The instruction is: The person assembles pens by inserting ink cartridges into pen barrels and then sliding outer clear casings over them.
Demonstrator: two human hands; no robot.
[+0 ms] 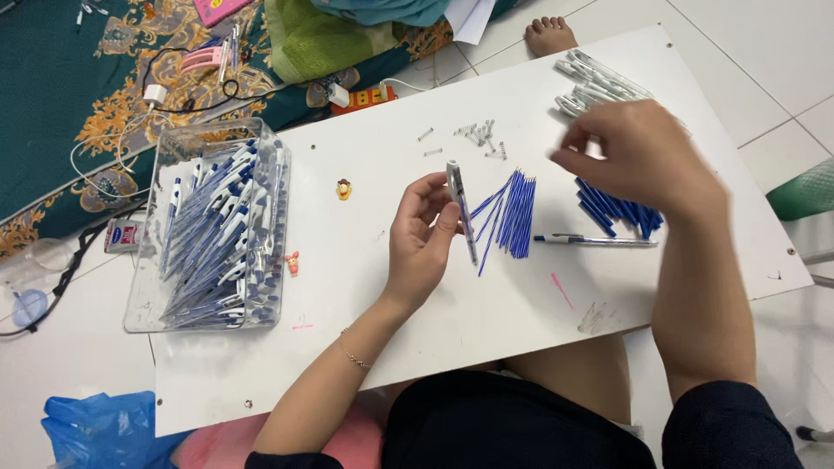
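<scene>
Sitting at the board's (365,347) left edge, a clear bin (208,230) is holding finished pens, while the left hand (423,239) is pinching a half-built pen (460,204) upright near the middle, beside the fanned refills (514,213). Toward the right edge, the right hand (638,156) is hovering blurred over blue caps (618,208); its grip I cannot tell. Keeping the barrel steady should help each part seat straight.

- A home floor is serving as a makeshift pen-assembly spot: white floor tiles (747,52) are showing all around.
- A patterned green rug (61,113) is lying beside a low white board (391,287), the work surface.
- Charger cables (165,95) and a cushion (321,35) are lying on the rug.
</scene>
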